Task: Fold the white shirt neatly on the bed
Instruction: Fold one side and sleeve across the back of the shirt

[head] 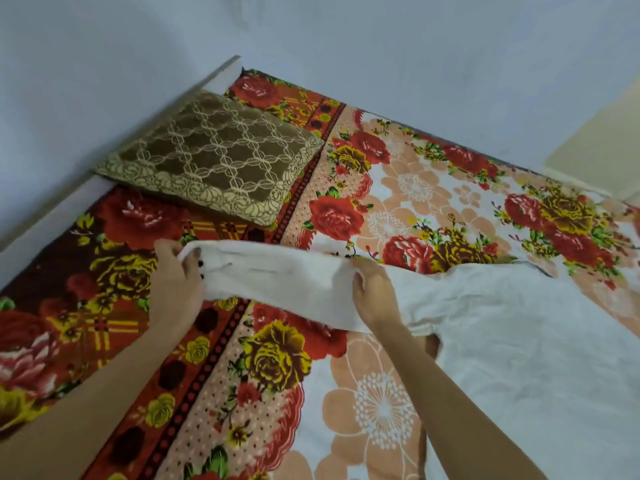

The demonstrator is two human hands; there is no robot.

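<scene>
The white shirt (519,334) lies spread over the right part of the bed (277,358), which is covered by a red, yellow and peach flowered blanket. One long sleeve stretches out to the left, lifted slightly off the blanket. My left hand (176,278) grips the cuff end of that sleeve, fingers curled around the cloth. My right hand (374,292) pinches the same sleeve close to where it joins the shirt's body. The shirt's right side runs out of the picture.
A brown pillow (211,157) with a cream lattice pattern lies at the head of the bed, just beyond the sleeve. A white headboard (114,157) and pale blue walls (346,46) border the bed at the back and left.
</scene>
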